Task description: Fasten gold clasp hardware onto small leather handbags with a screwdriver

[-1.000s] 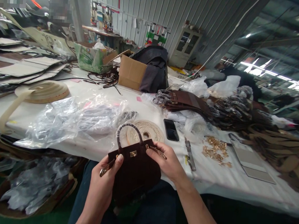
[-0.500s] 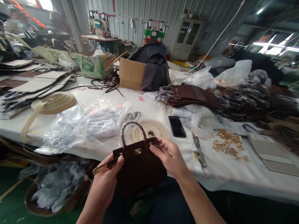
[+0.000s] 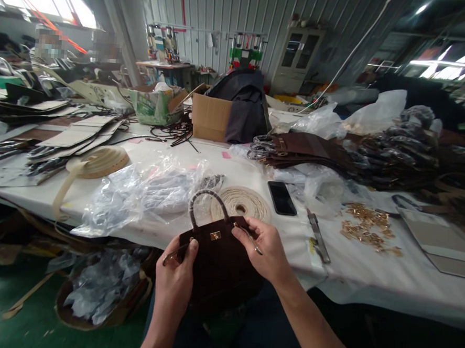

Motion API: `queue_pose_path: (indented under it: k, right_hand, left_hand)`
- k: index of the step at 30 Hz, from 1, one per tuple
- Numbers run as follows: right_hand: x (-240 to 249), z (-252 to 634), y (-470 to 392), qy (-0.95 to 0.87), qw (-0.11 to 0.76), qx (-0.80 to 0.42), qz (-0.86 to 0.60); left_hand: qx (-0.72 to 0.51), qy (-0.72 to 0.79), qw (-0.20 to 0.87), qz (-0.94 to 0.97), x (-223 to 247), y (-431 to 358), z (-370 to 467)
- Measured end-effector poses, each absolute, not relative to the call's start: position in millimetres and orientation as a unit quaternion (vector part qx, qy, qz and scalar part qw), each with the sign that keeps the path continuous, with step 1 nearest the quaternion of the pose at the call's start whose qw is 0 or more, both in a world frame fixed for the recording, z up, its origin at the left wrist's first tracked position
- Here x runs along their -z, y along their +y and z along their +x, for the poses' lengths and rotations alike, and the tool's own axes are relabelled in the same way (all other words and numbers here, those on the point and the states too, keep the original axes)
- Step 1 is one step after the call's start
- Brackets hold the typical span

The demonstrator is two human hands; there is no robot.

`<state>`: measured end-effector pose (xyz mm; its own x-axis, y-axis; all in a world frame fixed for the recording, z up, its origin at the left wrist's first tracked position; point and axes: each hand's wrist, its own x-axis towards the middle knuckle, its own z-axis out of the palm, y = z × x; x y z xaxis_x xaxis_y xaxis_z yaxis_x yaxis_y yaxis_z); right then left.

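Observation:
A dark brown handbag (image 3: 221,268) with a wrapped top handle and a small gold clasp hangs in front of the table edge, held up between both hands. My left hand (image 3: 177,265) pinches its upper left corner, the thumb beside a small gold fitting. At the upper right corner, my right hand (image 3: 262,247) grips the bag with thumb and fingers, and a thin strap end with a metallic edge sticks out there. Behind the handle lies a cream roll of tape (image 3: 250,202).
On the white table (image 3: 236,169) lie plastic bags (image 3: 152,190), a phone (image 3: 282,198), a metal caliper-like tool (image 3: 318,237), gold hardware (image 3: 367,227) and stacked brown bag pieces (image 3: 312,150). Behind stands a cardboard box (image 3: 210,117). Below left is a bin (image 3: 89,320). People are at the far left.
The view has turned slightly left, so the table items appear further right. My left hand is more upright at the bag's corner. Both hands keep their hold on the handbag.

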<state>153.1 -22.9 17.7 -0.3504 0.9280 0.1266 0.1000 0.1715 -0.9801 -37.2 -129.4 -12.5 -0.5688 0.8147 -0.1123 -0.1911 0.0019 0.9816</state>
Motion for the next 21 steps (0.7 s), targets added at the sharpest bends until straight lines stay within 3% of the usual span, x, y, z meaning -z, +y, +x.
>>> queue_pose_path:
  k: [6,12,17,21]
  right_hand:
    - [-16.1,152.7,-18.8,-0.677,0.394,-0.45,-0.428]
    - [-4.7,144.5,-68.2,-0.737,0.516,-0.084,-0.43]
    - [-3.5,117.6,-102.4,-0.813,0.445,-0.184,-0.327]
    - [-11.7,106.1,-98.7,-0.816,0.437,-0.164,-0.341]
  left_hand:
    - [-0.688,0.559,0.417,0.202,3.9,-128.7,-35.7]
    - [-0.726,0.479,0.46,0.18,-6.9,-129.2,-36.7]
    - [-0.705,0.51,0.445,0.211,-12.5,-127.1,-27.5]
    - [-0.696,0.507,0.463,0.209,-17.4,-135.9,-22.4]
